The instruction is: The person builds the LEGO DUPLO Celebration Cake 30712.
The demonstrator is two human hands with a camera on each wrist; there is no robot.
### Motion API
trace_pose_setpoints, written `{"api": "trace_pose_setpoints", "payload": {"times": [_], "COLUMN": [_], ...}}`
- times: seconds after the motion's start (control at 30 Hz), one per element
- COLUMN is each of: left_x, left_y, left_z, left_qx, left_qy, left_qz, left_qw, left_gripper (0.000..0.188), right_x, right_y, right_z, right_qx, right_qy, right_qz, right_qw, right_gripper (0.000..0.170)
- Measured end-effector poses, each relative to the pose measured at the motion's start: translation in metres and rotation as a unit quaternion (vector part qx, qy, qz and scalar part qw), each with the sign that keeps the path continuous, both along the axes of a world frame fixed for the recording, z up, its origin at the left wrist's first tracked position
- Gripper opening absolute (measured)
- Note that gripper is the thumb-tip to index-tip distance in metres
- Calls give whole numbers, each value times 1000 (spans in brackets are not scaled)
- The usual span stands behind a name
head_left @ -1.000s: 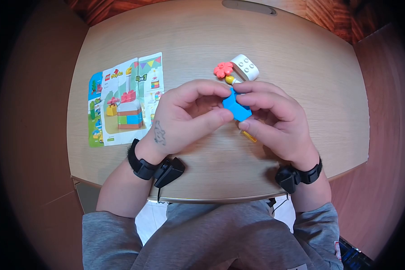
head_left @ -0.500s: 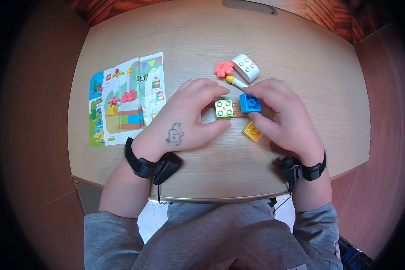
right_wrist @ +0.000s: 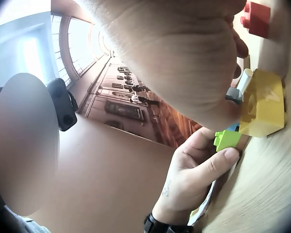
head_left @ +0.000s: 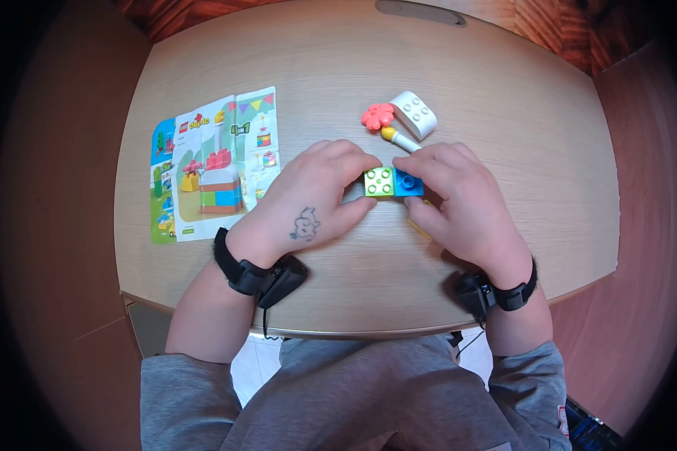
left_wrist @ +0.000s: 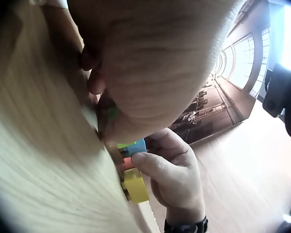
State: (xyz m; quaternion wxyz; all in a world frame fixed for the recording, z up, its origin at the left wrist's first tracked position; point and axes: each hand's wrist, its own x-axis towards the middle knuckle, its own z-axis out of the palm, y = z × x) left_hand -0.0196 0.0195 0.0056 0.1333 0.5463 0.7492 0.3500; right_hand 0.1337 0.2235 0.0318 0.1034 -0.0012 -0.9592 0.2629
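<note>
A lime green brick (head_left: pixel 378 182) and a blue brick (head_left: pixel 408 183) stand side by side at the centre of the table, studs up. My left hand (head_left: pixel 320 188) pinches the green one between thumb and fingers; in the right wrist view its thumb lies against the green side. With thumb below and fingers above, my right hand (head_left: pixel 459 199) grips the blue brick. Under the two, a brown strip (left_wrist: pixel 117 154) shows in the left wrist view. A yellow brick (right_wrist: pixel 269 104) lies beside my right hand, mostly hidden by it in the head view.
Behind my right hand lie a coral flower piece (head_left: pixel 377 116), a white rounded brick (head_left: pixel 416 116) and a white candle piece (head_left: pixel 405 141) with a yellow tip. A red brick (right_wrist: pixel 258 20) shows in the right wrist view. The printed instruction leaflet (head_left: pixel 214 169) lies on the left.
The blue brick was first held in both hands, then by the right hand alone. It has come down and left, against the green brick. My left hand has closed in on the green brick.
</note>
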Motion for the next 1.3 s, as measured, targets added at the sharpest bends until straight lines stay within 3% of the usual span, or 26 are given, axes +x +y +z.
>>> {"api": "trace_pose_setpoints", "payload": {"times": [0.67,1.2,1.3], "left_x": [0,1,2], "left_y": [0,1,2], "left_z": [-1,-1,-2], "left_qx": [8,10,43], "left_qy": [6,3,22], "left_qz": [-12,-14,-5], "left_qw": [1000,1000,999], "left_gripper": [36,37,27], "right_x": [0,2,2], "right_y": [-1,-4,-4], "right_z": [3,7,8], "right_qx": [23,19,18], "right_qy": [8,8,0], "right_qz": [-34,-9,-9], "right_qw": [999,1000,1000], "right_gripper": [36,36,37]}}
